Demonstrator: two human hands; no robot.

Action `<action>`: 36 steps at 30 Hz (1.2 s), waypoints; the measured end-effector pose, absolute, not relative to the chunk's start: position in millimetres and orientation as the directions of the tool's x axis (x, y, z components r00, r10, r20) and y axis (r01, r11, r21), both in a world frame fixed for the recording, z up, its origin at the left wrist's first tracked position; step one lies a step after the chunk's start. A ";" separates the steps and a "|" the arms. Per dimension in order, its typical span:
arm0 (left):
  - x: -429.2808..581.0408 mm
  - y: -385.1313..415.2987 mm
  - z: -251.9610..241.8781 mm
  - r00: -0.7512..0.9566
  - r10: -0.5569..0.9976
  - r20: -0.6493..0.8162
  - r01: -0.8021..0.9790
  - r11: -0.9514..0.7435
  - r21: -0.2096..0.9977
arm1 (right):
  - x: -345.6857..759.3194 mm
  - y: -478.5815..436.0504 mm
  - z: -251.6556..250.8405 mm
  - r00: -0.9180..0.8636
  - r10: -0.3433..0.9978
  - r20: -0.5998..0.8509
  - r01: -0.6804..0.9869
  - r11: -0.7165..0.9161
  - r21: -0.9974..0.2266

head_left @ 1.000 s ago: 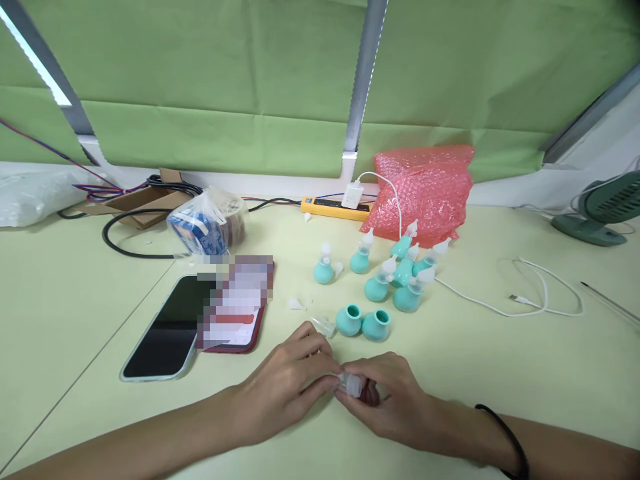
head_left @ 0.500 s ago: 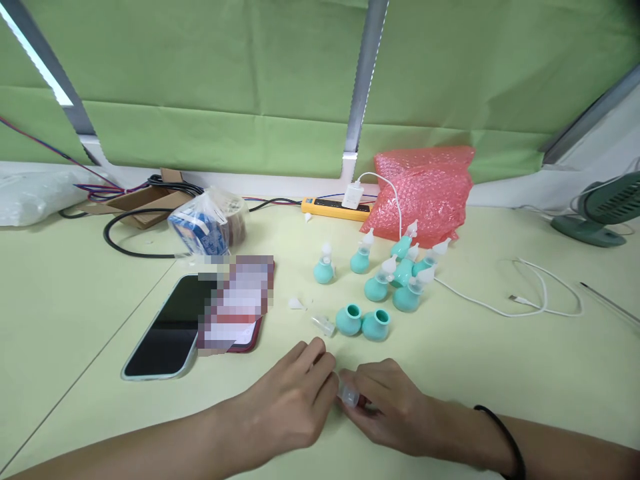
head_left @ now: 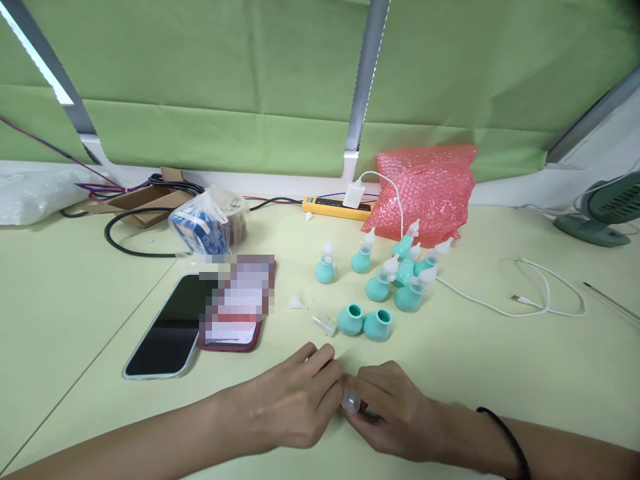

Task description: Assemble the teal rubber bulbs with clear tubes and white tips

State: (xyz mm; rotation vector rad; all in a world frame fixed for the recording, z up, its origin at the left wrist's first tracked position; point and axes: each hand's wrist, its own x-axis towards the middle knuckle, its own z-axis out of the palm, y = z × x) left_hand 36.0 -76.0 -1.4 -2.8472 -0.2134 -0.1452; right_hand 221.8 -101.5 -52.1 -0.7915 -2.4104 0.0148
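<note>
My left hand (head_left: 295,400) and my right hand (head_left: 395,410) meet low at the front of the table, fingers curled together around a small clear plastic piece (head_left: 351,400). Both hands pinch it between fingertips. Just beyond them lie another clear plastic piece (head_left: 324,325) and two open teal rubber bulbs (head_left: 364,321). Farther back stand several teal bulbs with white nozzles (head_left: 395,270). A small white cone tip (head_left: 296,303) lies to the left of the loose pieces.
A phone (head_left: 167,330) and a red-edged case (head_left: 240,310) lie at the left. Behind are a plastic bag with a blue box (head_left: 207,223), a yellow power strip (head_left: 337,207), pink bubble wrap (head_left: 425,190), a white cable (head_left: 525,300) and a green fan (head_left: 600,210).
Both hands have drawn slightly nearer me and lower, still together on the clear piece. The left fingers have folded more over it. Nothing else on the table moved.
</note>
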 end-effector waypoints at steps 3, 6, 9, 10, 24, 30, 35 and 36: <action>36.1 -76.0 -9.2 0.970 0.139 0.200 0.190 -0.946 -0.264 | 221.0 -100.8 -51.7 -0.618 0.571 0.541 0.544 0.807 -0.230; 35.9 -77.0 -17.3 0.934 0.155 0.323 0.244 -0.935 -0.258 | 220.0 -99.1 -51.6 -0.587 0.621 0.520 0.528 0.780 -0.336; 35.9 -77.3 -24.8 0.888 0.159 0.431 0.280 -0.931 -0.234 | 218.8 -97.3 -50.2 -0.566 0.699 0.438 0.506 0.714 -0.484; 36.2 -77.1 -26.8 0.876 0.168 0.453 0.291 -0.932 -0.218 | 218.5 -96.9 -49.5 -0.557 0.724 0.407 0.511 0.685 -0.519; 36.3 -71.3 -22.5 0.797 0.397 0.455 0.238 -0.899 0.368 | 220.1 -95.4 -54.4 -0.525 0.651 0.548 0.524 0.755 -0.395; 38.4 -72.6 -24.2 0.769 0.458 0.446 0.253 -0.859 0.446 | 219.5 -96.0 -49.2 -0.545 0.695 0.469 0.499 0.719 -0.484; 42.6 -74.6 -27.5 0.733 0.443 0.516 0.263 -0.884 0.386 | 219.0 -95.2 -44.0 -0.520 0.761 0.388 0.489 0.637 -0.596; 43.2 -75.0 -28.8 0.726 0.436 0.532 0.266 -0.891 0.368 | 218.7 -95.0 -43.7 -0.519 0.767 0.377 0.492 0.629 -0.602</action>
